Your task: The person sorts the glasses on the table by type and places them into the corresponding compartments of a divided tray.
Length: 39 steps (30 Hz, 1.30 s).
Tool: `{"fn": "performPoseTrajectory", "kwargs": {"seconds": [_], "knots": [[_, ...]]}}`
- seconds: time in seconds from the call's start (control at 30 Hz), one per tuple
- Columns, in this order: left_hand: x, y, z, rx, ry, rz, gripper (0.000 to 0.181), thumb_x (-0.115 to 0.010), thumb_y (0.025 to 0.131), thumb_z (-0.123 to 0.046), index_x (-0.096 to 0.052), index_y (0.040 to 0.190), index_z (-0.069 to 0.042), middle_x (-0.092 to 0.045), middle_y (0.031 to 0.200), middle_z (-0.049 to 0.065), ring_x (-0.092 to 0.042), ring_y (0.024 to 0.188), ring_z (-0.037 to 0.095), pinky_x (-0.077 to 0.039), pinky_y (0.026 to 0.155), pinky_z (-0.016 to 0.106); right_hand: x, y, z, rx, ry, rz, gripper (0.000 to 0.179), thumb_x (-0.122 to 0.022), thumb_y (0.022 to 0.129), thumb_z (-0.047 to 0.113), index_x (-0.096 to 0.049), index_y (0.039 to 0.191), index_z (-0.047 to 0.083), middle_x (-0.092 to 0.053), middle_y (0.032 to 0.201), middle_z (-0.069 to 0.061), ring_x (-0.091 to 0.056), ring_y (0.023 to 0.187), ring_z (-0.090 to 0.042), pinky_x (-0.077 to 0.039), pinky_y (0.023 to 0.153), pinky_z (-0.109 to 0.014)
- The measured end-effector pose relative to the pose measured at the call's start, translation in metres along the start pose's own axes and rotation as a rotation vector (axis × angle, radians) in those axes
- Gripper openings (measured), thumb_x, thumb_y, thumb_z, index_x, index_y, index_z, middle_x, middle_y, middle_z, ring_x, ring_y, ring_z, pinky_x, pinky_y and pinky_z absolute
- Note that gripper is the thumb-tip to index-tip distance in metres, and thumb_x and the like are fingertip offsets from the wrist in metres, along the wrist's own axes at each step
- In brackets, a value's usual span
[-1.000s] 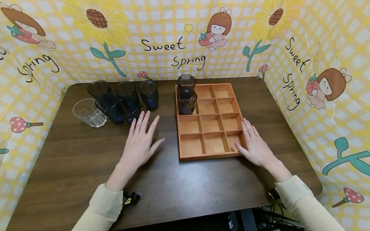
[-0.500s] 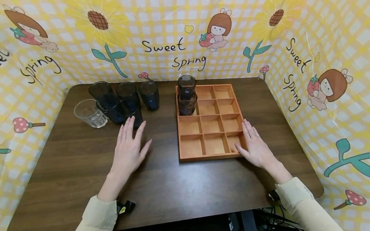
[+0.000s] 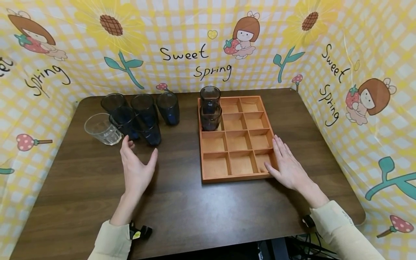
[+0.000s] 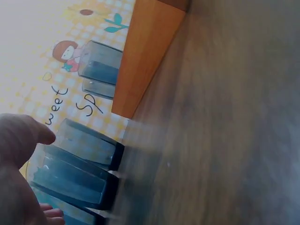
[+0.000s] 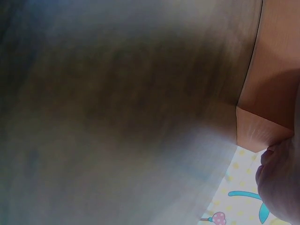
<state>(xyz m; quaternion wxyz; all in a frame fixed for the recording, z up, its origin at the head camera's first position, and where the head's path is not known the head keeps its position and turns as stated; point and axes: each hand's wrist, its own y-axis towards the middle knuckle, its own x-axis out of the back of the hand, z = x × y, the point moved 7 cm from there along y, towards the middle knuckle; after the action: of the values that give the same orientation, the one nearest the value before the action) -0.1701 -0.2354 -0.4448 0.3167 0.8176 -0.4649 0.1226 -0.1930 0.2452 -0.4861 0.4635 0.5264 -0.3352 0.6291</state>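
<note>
My left hand [image 3: 136, 169] is just in front of a group of dark blue glasses, thumb spread from the fingers, holding nothing. Nearest to it stands the front dark blue glass [image 3: 151, 133], upright on the table; in the left wrist view a gap shows between the thumb [image 4: 40, 133] and fingertips, with blue glasses [image 4: 75, 178] beyond. Left of the group a clear glass [image 3: 103, 130] leans or stands, its base near my fingers. My right hand [image 3: 289, 166] rests on the right front edge of the wooden compartment tray [image 3: 237, 177], its thumb over the corner compartment.
Two dark glasses, one at the back [image 3: 210, 96] and one before it [image 3: 210, 121], stand in the tray's left column. Another dark glass [image 3: 168, 110] stands between the group and the tray. Patterned cloth [image 3: 182, 29] rises behind the brown table [image 3: 182, 216].
My left hand has moved left and slightly turned, its thumb lifting away from the fingers, uncovering the front blue glass. The right hand stays on the tray edge.
</note>
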Motion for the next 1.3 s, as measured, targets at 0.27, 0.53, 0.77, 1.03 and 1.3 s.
{"fn": "performPoseTrajectory", "kwargs": {"seconds": [0.27,0.53,0.77,1.03,1.3], "knots": [[-0.011,0.009,0.021,0.309,-0.300,0.000,0.095,-0.080,0.079,-0.031,-0.020,0.152,-0.022,-0.034,0.147,0.018,-0.036,0.138,0.030,-0.028,0.117,0.043,0.000,0.000,0.000,0.004,0.009,-0.020,0.088,-0.048,0.097,0.052,-0.007,0.156,0.002,-0.006,0.166,-0.015,-0.011,0.153,-0.033,-0.014,0.124,-0.047],[-0.023,0.013,0.028,0.464,-0.435,0.030,0.101,-0.084,0.074,-0.033,-0.018,0.151,-0.030,-0.031,0.153,0.013,-0.031,0.144,0.025,-0.022,0.122,0.037,0.001,-0.001,0.001,-0.012,0.022,-0.003,0.088,-0.046,0.098,0.053,-0.003,0.157,0.006,-0.003,0.166,-0.013,-0.007,0.154,-0.030,-0.014,0.124,-0.048],[-0.030,0.020,0.026,0.492,-0.466,-0.011,0.095,-0.087,0.071,-0.033,-0.026,0.145,-0.033,-0.036,0.149,0.013,-0.036,0.140,0.022,-0.024,0.120,0.036,0.001,-0.001,0.001,-0.008,0.022,-0.003,0.088,-0.047,0.097,0.053,-0.004,0.157,0.004,-0.004,0.166,-0.013,-0.007,0.154,-0.030,-0.016,0.123,-0.049],[-0.041,0.027,0.023,0.472,-0.543,-0.033,0.098,-0.089,0.068,-0.027,-0.027,0.144,-0.030,-0.040,0.145,0.011,-0.041,0.135,0.019,-0.033,0.115,0.037,0.000,-0.001,0.001,0.000,0.013,-0.003,0.088,-0.048,0.097,0.053,-0.005,0.156,0.004,-0.004,0.166,-0.013,-0.010,0.154,-0.032,-0.015,0.124,-0.048],[-0.046,0.029,0.021,0.449,-0.562,-0.059,0.099,-0.091,0.066,-0.029,-0.027,0.141,-0.036,-0.041,0.142,0.008,-0.045,0.129,0.018,-0.036,0.113,0.041,-0.001,0.000,-0.001,-0.006,0.012,0.005,0.089,-0.048,0.097,0.055,-0.005,0.157,0.005,-0.004,0.166,-0.012,-0.010,0.154,-0.030,-0.015,0.124,-0.048]]}}
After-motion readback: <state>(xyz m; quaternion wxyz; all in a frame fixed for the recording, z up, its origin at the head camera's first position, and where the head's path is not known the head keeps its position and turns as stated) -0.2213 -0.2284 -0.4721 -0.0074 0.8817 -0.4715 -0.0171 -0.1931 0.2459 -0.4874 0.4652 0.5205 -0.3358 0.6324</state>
